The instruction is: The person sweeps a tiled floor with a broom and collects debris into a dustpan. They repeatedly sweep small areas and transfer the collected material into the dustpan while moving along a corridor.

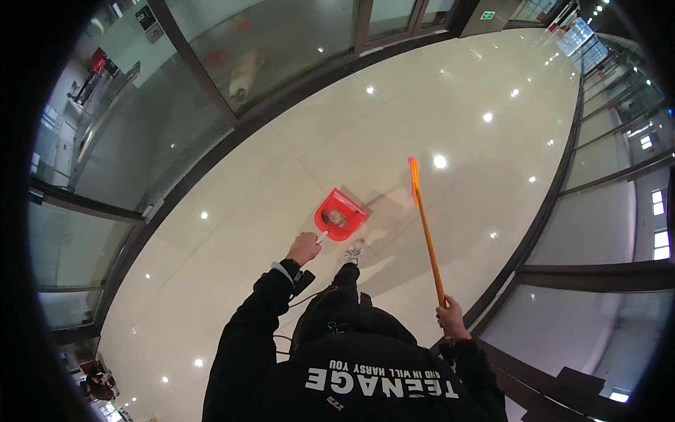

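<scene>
A red plastic dustpan (350,216) hangs from my left hand (304,248), whose fingers are closed around its pale handle. Some small litter (333,217) lies in the pan. On the right, my right hand (452,318) grips the orange shaft of a broom (430,242). The broom's orange and pink head (413,179) points away from me, beyond and to the right of the dustpan. Whether the head touches the floor cannot be told. My shoe (353,254) is just below the dustpan.
Glossy cream floor tiles (253,179) reflect ceiling lights. Dark-framed glass panels (295,47) border the floor on the left and far side; more glass panels (585,227) run along the right. A green exit sign (487,15) is on the far wall.
</scene>
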Action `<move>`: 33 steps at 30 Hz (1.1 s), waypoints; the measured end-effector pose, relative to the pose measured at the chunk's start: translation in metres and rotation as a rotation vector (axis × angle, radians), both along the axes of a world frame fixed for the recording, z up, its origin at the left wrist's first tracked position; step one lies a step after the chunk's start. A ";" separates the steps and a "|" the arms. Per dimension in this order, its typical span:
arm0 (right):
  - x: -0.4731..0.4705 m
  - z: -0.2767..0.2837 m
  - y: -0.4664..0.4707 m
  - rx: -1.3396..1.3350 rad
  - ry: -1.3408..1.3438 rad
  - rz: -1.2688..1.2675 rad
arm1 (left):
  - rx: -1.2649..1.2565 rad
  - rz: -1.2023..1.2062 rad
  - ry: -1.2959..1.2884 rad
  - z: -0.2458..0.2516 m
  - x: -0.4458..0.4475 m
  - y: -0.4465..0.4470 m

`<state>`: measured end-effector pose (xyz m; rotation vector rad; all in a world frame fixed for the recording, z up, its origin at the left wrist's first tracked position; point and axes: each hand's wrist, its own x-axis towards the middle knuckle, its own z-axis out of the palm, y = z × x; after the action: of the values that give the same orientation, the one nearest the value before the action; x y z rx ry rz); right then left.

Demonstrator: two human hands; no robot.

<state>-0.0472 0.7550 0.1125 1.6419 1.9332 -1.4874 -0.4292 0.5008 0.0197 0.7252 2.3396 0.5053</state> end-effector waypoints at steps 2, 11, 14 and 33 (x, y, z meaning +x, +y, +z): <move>-0.030 -0.006 0.034 0.060 0.004 0.051 | -0.003 -0.013 0.006 -0.009 -0.008 0.023; -0.174 -0.113 0.111 0.389 -0.032 0.417 | -0.019 -0.044 -0.012 -0.046 -0.038 0.109; -0.172 -0.112 0.082 0.256 -0.020 0.556 | -0.029 -0.091 -0.022 -0.050 -0.053 0.135; -0.199 -0.038 0.144 0.016 -0.015 0.321 | -0.011 -0.054 -0.092 -0.043 -0.047 0.164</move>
<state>-0.2463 0.8988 0.0742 1.2669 2.0854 -1.3319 -0.4761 0.6643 -0.0231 0.7422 2.2302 0.4916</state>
